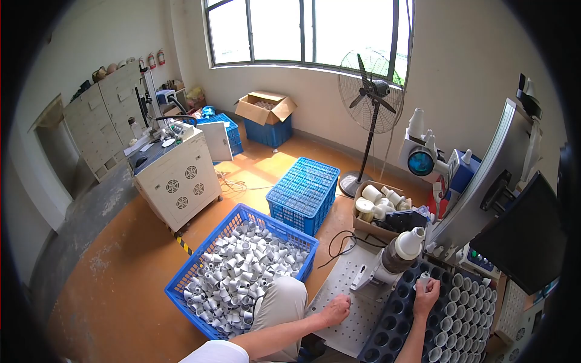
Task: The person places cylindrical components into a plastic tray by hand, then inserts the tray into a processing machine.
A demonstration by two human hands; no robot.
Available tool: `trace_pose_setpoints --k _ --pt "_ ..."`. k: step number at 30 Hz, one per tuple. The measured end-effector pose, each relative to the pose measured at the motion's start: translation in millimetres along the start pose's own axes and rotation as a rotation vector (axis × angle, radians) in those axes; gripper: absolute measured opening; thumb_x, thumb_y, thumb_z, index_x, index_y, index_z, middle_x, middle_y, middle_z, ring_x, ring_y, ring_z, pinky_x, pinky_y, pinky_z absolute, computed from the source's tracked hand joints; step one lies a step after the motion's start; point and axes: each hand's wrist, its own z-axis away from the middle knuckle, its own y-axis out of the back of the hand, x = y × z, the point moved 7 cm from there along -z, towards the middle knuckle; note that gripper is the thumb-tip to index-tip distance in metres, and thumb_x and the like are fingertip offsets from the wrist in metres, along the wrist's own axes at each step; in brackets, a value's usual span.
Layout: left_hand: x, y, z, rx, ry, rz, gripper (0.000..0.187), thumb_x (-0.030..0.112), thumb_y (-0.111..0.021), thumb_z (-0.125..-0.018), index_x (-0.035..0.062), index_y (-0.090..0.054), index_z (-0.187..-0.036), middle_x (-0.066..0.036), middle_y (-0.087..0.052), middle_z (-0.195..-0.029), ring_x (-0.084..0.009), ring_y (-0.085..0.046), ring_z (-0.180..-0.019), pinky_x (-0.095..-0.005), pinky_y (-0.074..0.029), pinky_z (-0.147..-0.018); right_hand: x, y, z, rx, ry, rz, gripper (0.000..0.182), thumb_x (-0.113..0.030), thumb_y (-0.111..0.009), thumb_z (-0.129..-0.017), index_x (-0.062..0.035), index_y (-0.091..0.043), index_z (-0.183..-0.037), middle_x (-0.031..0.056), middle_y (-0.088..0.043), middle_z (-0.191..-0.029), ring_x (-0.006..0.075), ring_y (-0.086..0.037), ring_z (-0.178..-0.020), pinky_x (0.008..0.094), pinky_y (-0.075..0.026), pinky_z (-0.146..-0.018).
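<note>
My right hand (427, 297) grips a small white plastic cup-like part (425, 279) with a narrower top, above a black tray (393, 323) with round holes. Many similar white cups (463, 314) stand in rows on the tray's right side, open ends up. My left hand (336, 310) is closed in a loose fist at the perforated metal plate (339, 336), and nothing shows between its fingers. Just beyond the hands, a grey and white machine fixture (393, 257) with a white cone-shaped end stands on the plate.
Left of my knee, a blue basket (172, 290) holds a heap of loose white parts (242, 272). A lens head (422, 162) on a column and a dark monitor (526, 233) stand at right. Beyond are a cardboard box (363, 225), blue crate (302, 193) and standing fan (372, 91).
</note>
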Motion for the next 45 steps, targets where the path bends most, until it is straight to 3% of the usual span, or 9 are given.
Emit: trace_pose_setpoints --k 23,26,29,31,33,37,40,42,45 --pt "-0.7 -1.3 0.0 -0.009 0.013 -0.009 0.004 0.001 -0.056 -0.073 -0.0013 -0.054 -0.070 -0.017 -0.054 -0.083 -0.0362 -0.053 -0.087 -0.0426 -0.045 -0.079 5.3 0.2 -0.8 0.009 0.023 -0.018 0.033 -0.013 -0.072 -0.077 -0.0048 -0.039 -0.078 0.0044 -0.045 -0.080 0.0171 -0.039 -0.070 0.0301 -0.039 -0.068" --pt "-2.7 0.3 -0.1 0.001 0.072 0.043 0.005 0.003 -0.054 -0.075 -0.0018 -0.056 -0.073 -0.019 -0.056 -0.083 -0.0366 -0.055 -0.087 -0.0431 -0.046 -0.078 1.2 0.6 -0.3 0.000 0.003 -0.015 0.034 -0.013 -0.072 -0.077 -0.0052 -0.039 -0.078 0.0041 -0.046 -0.079 0.0169 -0.039 -0.070 0.0301 -0.038 -0.067" --pt "-23.0 -2.4 -6.9 0.003 0.305 0.240 0.010 0.004 -0.050 -0.075 -0.0019 -0.057 -0.073 -0.020 -0.060 -0.077 -0.0367 -0.059 -0.081 -0.0430 -0.047 -0.074 1.9 0.5 -0.9 0.006 0.020 -0.044 0.035 -0.013 -0.072 -0.077 -0.0057 -0.038 -0.077 0.0043 -0.048 -0.079 0.0157 -0.039 -0.070 0.0299 -0.038 -0.066" --pt "-24.3 21.6 -22.4 0.028 0.264 0.383 0.014 0.003 -0.045 -0.072 -0.0016 -0.058 -0.070 -0.020 -0.061 -0.069 -0.0357 -0.061 -0.072 -0.0417 -0.048 -0.069 -4.2 -4.7 -1.5 0.005 0.024 -0.113 0.035 -0.013 -0.072 -0.077 -0.0059 -0.038 -0.077 0.0046 -0.049 -0.080 0.0150 -0.040 -0.069 0.0295 -0.039 -0.065" --pt "-12.6 64.5 -44.9 0.300 0.225 0.409 0.019 0.000 -0.042 -0.070 -0.0007 -0.061 -0.069 -0.016 -0.062 -0.066 -0.0268 -0.060 -0.067 -0.0369 -0.048 -0.066 5.7 1.3 -1.4 0.036 0.012 -0.139 0.036 -0.013 -0.074 -0.077 -0.0065 -0.038 -0.077 0.0046 -0.052 -0.081 0.0135 -0.042 -0.069 0.0278 -0.039 -0.065" --pt "23.0 136.9 -116.7 0.516 0.088 0.448 0.031 -0.005 -0.038 -0.067 -0.0029 -0.064 -0.083 -0.015 -0.067 -0.082 -0.0251 -0.062 -0.084 -0.0343 -0.048 -0.082 27.6 8.2 -6.1 0.060 -0.183 -0.362 0.034 -0.012 -0.077 -0.078 -0.0083 -0.044 -0.074 -0.0032 -0.048 -0.074 0.0060 -0.039 -0.066 0.0234 -0.036 -0.061" --pt "97.5 182.8 -167.4 0.528 -0.069 0.364 0.036 -0.001 -0.039 -0.070 -0.0021 -0.068 -0.091 -0.017 -0.068 -0.087 -0.0271 -0.062 -0.088 -0.0352 -0.048 -0.086 59.5 12.3 -17.9 0.092 -0.325 -0.578 0.031 -0.013 -0.077 -0.079 -0.0098 -0.046 -0.073 -0.0057 -0.042 -0.070 0.0046 -0.038 -0.064 0.0223 -0.034 -0.058" --pt "120.4 184.0 -194.5 0.532 -0.029 0.396 0.035 0.002 -0.039 -0.072 -0.0025 -0.068 -0.092 -0.019 -0.068 -0.089 -0.0299 -0.061 -0.086 -0.0340 -0.045 -0.092 11.1 21.2 -27.4 0.074 -0.279 -0.634 0.029 -0.013 -0.075 -0.081 -0.0093 -0.047 -0.075 -0.0047 -0.047 -0.072 0.0046 -0.043 -0.065 0.0225 -0.036 -0.059" --pt "150.7 162.4 -223.4 0.405 -0.245 0.245 0.035 0.003 -0.038 -0.073 -0.0033 -0.067 -0.091 -0.016 -0.068 -0.082 -0.0270 -0.060 -0.080 -0.0316 -0.043 -0.092 -72.7 22.1 -45.7 0.019 -0.108 -0.794 0.024 -0.007 -0.071 -0.085 -0.0078 -0.048 -0.079 0.0002 -0.057 -0.085 0.0056 -0.050 -0.075 0.0230 -0.044 -0.070"
